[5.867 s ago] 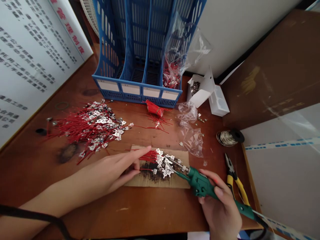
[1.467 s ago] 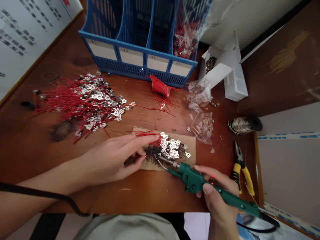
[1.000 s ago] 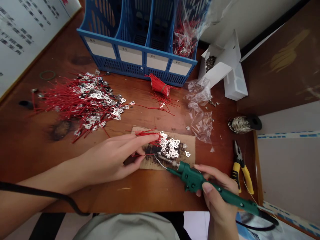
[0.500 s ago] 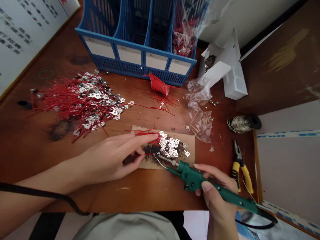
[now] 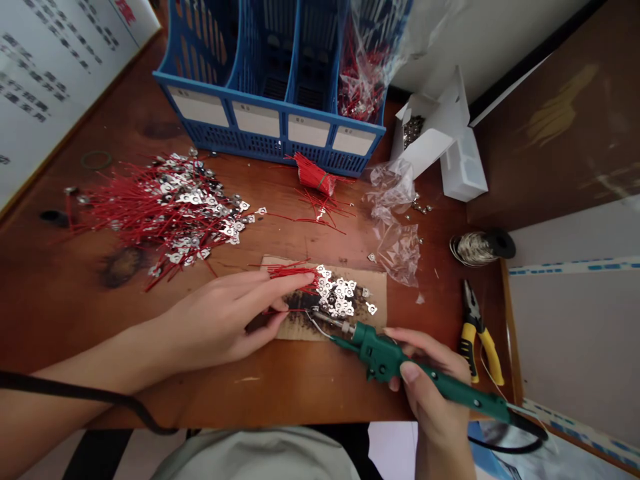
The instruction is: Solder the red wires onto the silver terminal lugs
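My left hand pinches a thin red wire between thumb and finger, while its index finger rests by a bunch of red wires. My right hand is wrapped round a green soldering iron with a solder feed tube. Its hot tip points left and meets the end of the pinched wire, at a small metal tab. Below both lies a scorched piece of cardboard. Several silver metal tabs sit on it beside the wires.
A large heap of red wires with tabs lies at the left. Behind stands a blue divided rack; a wire bundle lies before it. Rightward are a plastic bag, white box, solder spool and yellow-handled pliers.
The camera view has shifted slightly. Both hands hold nearly the same pose, with the iron's tip still at the wire end.
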Action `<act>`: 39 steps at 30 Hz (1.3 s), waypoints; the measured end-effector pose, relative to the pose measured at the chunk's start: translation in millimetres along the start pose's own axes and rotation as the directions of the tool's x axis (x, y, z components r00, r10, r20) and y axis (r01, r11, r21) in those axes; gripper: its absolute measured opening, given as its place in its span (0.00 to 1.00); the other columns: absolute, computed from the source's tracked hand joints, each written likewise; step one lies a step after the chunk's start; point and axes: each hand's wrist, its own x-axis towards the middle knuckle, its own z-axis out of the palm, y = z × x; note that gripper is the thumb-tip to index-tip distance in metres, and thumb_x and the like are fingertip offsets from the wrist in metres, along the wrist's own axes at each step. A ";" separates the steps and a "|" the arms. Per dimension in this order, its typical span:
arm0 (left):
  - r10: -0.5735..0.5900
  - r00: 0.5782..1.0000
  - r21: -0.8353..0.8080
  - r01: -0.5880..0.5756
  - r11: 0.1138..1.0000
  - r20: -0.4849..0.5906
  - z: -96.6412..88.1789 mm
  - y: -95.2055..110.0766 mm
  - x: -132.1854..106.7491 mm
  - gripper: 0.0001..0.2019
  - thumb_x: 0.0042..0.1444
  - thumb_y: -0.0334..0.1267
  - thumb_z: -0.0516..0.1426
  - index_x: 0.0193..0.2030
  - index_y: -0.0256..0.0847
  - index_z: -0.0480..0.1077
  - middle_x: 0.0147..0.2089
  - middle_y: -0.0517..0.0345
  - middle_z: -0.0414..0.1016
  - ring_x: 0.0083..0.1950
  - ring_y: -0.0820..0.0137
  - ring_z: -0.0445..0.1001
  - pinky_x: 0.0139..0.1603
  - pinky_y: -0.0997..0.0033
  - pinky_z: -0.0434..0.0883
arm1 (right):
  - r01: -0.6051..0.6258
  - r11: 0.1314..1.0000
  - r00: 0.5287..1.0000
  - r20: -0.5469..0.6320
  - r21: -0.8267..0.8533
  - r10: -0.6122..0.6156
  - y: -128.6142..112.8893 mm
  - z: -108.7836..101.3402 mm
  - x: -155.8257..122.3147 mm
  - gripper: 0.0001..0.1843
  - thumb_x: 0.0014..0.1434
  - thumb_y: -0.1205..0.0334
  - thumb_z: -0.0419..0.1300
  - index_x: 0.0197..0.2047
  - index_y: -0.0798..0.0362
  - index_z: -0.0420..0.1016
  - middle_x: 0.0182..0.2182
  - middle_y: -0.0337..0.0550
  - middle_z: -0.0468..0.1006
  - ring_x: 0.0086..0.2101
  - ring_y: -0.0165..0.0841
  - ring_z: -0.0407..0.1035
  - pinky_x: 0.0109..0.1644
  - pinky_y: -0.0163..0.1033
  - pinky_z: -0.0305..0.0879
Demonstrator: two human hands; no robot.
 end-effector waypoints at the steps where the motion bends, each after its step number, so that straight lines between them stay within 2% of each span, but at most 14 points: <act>1: 0.007 1.000 0.009 -0.007 1.000 -0.003 0.1 -0.4 -0.2 0.27 0.76 0.29 0.56 0.79 0.44 0.63 0.53 0.55 0.84 0.53 0.68 0.84 0.62 0.73 0.79 | -0.011 1.000 1.000 -0.003 0.006 0.011 0.8 -0.3 -0.8 0.15 0.72 0.57 0.68 0.59 0.45 0.89 0.26 0.38 0.78 0.20 0.31 0.75 0.23 0.30 0.69; 3: 0.019 1.000 0.007 -0.019 1.000 -0.013 0.5 -1.5 -0.9 0.27 0.76 0.29 0.56 0.79 0.44 0.64 0.51 0.56 0.84 0.52 0.68 0.84 0.64 0.71 0.78 | -0.034 0.999 0.999 -0.011 0.027 0.035 2.9 -1.0 -2.9 0.15 0.72 0.55 0.68 0.59 0.45 0.89 0.27 0.39 0.79 0.20 0.32 0.75 0.22 0.31 0.69; 7: 0.006 1.000 -0.018 -0.007 1.000 -0.011 1.0 -3.4 -2.0 0.28 0.76 0.29 0.57 0.79 0.46 0.64 0.46 0.59 0.83 0.47 0.67 0.83 0.59 0.71 0.80 | -0.057 0.996 0.998 -0.030 0.066 0.059 6.5 -1.1 -6.4 0.17 0.72 0.53 0.68 0.59 0.46 0.90 0.29 0.41 0.79 0.21 0.32 0.75 0.22 0.31 0.69; 11: 0.011 1.000 0.004 -0.011 1.000 -0.010 -0.4 -2.1 -0.9 0.27 0.76 0.30 0.56 0.79 0.46 0.64 0.49 0.58 0.84 0.50 0.66 0.84 0.59 0.71 0.79 | -0.040 0.991 0.997 -0.059 0.125 0.048 5.3 0.6 -4.6 0.16 0.72 0.53 0.68 0.59 0.43 0.90 0.29 0.39 0.77 0.21 0.30 0.74 0.22 0.30 0.67; 14: 0.015 1.000 0.022 -0.014 1.000 -0.010 -1.5 -0.8 0.4 0.26 0.76 0.30 0.56 0.78 0.46 0.64 0.47 0.58 0.84 0.47 0.67 0.83 0.57 0.71 0.80 | -0.037 0.984 0.995 -0.084 0.175 0.052 2.2 2.3 -1.3 0.16 0.71 0.53 0.69 0.58 0.45 0.91 0.28 0.39 0.76 0.20 0.31 0.74 0.22 0.30 0.68; 17: 0.028 0.999 0.043 -0.028 0.999 -0.015 -1.6 -0.4 1.1 0.26 0.76 0.30 0.55 0.78 0.44 0.64 0.47 0.57 0.84 0.46 0.67 0.83 0.54 0.72 0.81 | -0.057 0.968 0.990 -0.112 0.242 0.087 -0.8 4.8 1.9 0.16 0.69 0.52 0.70 0.56 0.46 0.92 0.26 0.40 0.76 0.18 0.31 0.73 0.20 0.30 0.67; 24: 0.071 0.997 0.133 -0.065 0.989 -0.041 -3.2 -0.9 2.8 0.24 0.78 0.31 0.55 0.78 0.42 0.65 0.49 0.57 0.86 0.50 0.67 0.85 0.57 0.71 0.81 | -0.075 0.918 0.958 -0.227 0.390 0.175 -6.7 9.5 8.7 0.17 0.62 0.49 0.74 0.49 0.49 0.94 0.23 0.43 0.76 0.14 0.30 0.68 0.16 0.29 0.61; 28: 0.093 0.995 0.200 -0.082 0.976 -0.042 -5.9 -0.5 4.0 0.24 0.78 0.32 0.56 0.78 0.43 0.66 0.52 0.54 0.86 0.48 0.65 0.85 0.50 0.68 0.82 | -0.097 0.889 0.967 -0.170 0.447 0.190 -4.6 4.9 10.5 0.17 0.65 0.49 0.72 0.52 0.48 0.93 0.24 0.45 0.78 0.16 0.32 0.69 0.17 0.30 0.61; 31: 0.099 0.993 0.206 -0.085 0.975 -0.059 -6.3 -0.8 4.1 0.23 0.78 0.31 0.56 0.77 0.44 0.68 0.49 0.56 0.86 0.44 0.66 0.84 0.46 0.68 0.81 | -0.094 0.880 0.966 -0.171 0.466 0.193 -3.3 5.2 10.9 0.18 0.65 0.49 0.72 0.52 0.49 0.93 0.25 0.46 0.79 0.16 0.32 0.68 0.16 0.31 0.60; 33: 0.114 0.991 0.198 -0.098 0.975 -0.075 -5.5 -1.1 3.6 0.23 0.78 0.30 0.56 0.76 0.42 0.69 0.47 0.57 0.85 0.43 0.67 0.82 0.44 0.68 0.80 | -0.093 0.871 0.952 -0.212 0.483 0.219 -4.3 8.3 10.0 0.18 0.63 0.48 0.73 0.50 0.51 0.93 0.24 0.46 0.78 0.15 0.30 0.66 0.17 0.31 0.58; 37: 0.094 0.991 0.161 -0.078 0.984 -0.092 -4.1 -1.0 3.6 0.23 0.78 0.30 0.56 0.76 0.43 0.70 0.46 0.58 0.84 0.45 0.68 0.82 0.45 0.72 0.79 | -0.170 0.827 0.900 -0.257 0.536 0.351 -6.9 13.4 6.8 0.18 0.61 0.48 0.74 0.49 0.50 0.93 0.23 0.43 0.76 0.18 0.28 0.66 0.22 0.30 0.60; 39: 0.091 0.992 0.137 -0.079 0.987 -0.084 -5.3 -0.6 4.7 0.23 0.77 0.29 0.56 0.75 0.43 0.69 0.46 0.59 0.85 0.45 0.69 0.82 0.47 0.74 0.79 | -0.161 0.829 0.914 -0.235 0.536 0.330 -6.5 13.5 6.9 0.19 0.61 0.47 0.75 0.50 0.50 0.93 0.25 0.44 0.78 0.18 0.27 0.67 0.22 0.29 0.60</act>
